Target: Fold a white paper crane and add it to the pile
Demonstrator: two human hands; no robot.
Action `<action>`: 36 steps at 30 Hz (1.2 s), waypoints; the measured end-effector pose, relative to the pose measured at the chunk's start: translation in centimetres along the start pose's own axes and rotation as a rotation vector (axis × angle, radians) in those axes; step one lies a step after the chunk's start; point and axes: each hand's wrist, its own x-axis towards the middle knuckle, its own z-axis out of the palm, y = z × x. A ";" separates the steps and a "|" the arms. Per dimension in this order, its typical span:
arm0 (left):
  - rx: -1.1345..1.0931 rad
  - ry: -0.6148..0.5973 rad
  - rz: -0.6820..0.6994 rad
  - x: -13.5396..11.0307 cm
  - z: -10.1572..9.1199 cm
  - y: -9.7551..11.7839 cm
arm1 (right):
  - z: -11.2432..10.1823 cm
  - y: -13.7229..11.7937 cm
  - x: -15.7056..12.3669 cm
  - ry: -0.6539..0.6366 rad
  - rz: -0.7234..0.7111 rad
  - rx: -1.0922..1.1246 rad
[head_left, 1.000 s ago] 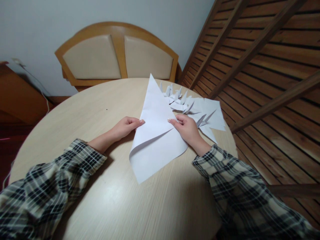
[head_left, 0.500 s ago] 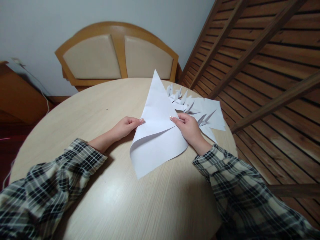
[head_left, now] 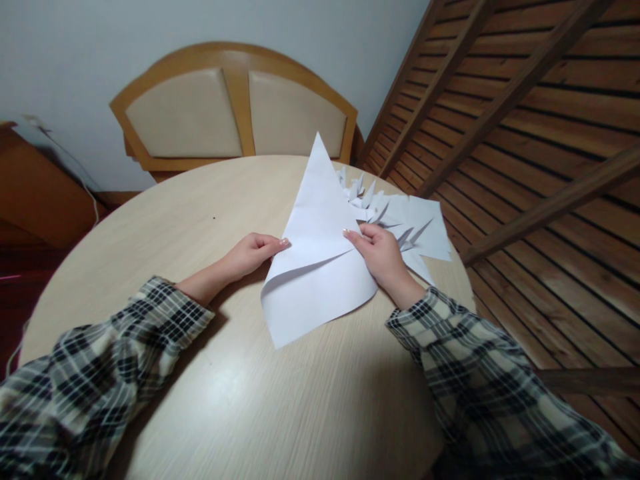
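Observation:
Between my hands is a sheet of white paper point(head_left: 323, 207), its upper corner pointing up and away from me. The lower part curls round into a loose, uncreased fold, with one corner toward me. My left hand point(head_left: 257, 255) pinches the paper's left edge, thumb on top. On the right edge, my right hand point(head_left: 377, 253) grips it the same way, with the thumb lying on the paper. The fingers beneath the sheet are partly hidden.
Folded paper cranes point(head_left: 367, 200) stand behind and right of the sheet. Flat white paper point(head_left: 425, 223) lies near the right edge of the round wooden table point(head_left: 150, 220). A padded wooden chair back point(head_left: 243, 107) rises beyond the table, and a slatted wooden wall point(head_left: 525, 167) stands on the right.
The paper's upper corner has shifted slightly right and up, and its lower corner has drawn up a little. My right hand has moved slightly right; my left stays put.

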 end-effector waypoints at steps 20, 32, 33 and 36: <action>0.067 -0.015 0.063 0.5 -0.4 -1.1 | -0.7 0.3 0.4 0.050 -0.030 0.003; 0.094 -0.006 0.054 0.3 0.0 -0.3 | -0.7 1.1 0.8 0.120 -0.052 -0.008; 0.090 -0.001 0.055 0.3 0.0 -0.3 | -0.7 1.2 0.8 0.122 -0.053 -0.001; 0.086 0.010 0.061 0.2 0.0 -0.2 | -0.7 1.2 0.9 0.134 -0.049 0.021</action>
